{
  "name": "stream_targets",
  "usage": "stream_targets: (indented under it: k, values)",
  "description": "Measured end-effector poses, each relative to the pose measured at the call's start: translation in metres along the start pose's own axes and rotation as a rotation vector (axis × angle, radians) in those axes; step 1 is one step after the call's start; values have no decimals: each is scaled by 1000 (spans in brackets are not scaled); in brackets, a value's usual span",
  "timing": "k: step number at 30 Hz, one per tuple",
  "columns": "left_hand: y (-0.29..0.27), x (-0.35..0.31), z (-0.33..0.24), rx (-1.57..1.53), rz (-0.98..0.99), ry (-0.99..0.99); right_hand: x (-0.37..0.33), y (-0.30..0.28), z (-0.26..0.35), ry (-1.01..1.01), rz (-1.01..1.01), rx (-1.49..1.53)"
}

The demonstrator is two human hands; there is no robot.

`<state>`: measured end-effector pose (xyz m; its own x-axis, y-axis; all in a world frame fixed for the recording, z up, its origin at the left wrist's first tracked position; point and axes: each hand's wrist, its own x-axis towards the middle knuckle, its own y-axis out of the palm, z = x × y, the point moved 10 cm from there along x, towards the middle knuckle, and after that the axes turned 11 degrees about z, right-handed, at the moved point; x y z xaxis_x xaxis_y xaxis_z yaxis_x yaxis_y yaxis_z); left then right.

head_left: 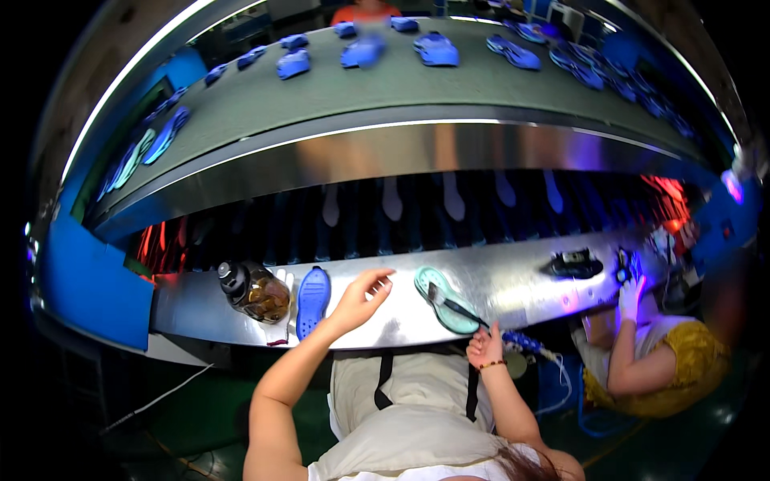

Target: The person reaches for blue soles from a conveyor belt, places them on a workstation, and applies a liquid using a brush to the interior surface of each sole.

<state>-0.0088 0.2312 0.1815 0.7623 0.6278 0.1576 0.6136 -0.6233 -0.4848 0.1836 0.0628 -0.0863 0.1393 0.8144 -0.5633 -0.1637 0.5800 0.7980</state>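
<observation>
One brush (457, 307) in right grip (485, 347), one mint sole (449, 319) beneath, left grip (358, 305) wide

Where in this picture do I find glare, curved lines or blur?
In the head view, glare whitens the bench right of the green sole; in the same view, edges of the conveyor bow from the fisheye lens, and a blue sole near top middle looks smeared, the green one clearer.

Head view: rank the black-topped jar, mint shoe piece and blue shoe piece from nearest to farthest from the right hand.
1. Mint shoe piece, just ahead-left of the right hand.
2. Blue shoe piece, further left.
3. Jar, leftmost.
</observation>
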Motion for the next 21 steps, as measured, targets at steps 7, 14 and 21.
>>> stream_targets:
  k: [7, 14, 21]
  values:
    - [-139, 23, -181, 686, -473, 568, -12, -33, 4, -70, -274, 2]
    - [-251, 174, -137, 1103, -607, 174, -47, -4, 20, -401, -351, -165]
    - [-399, 236, -69, 1385, -766, 3, -50, 86, 46, -709, -56, -557]
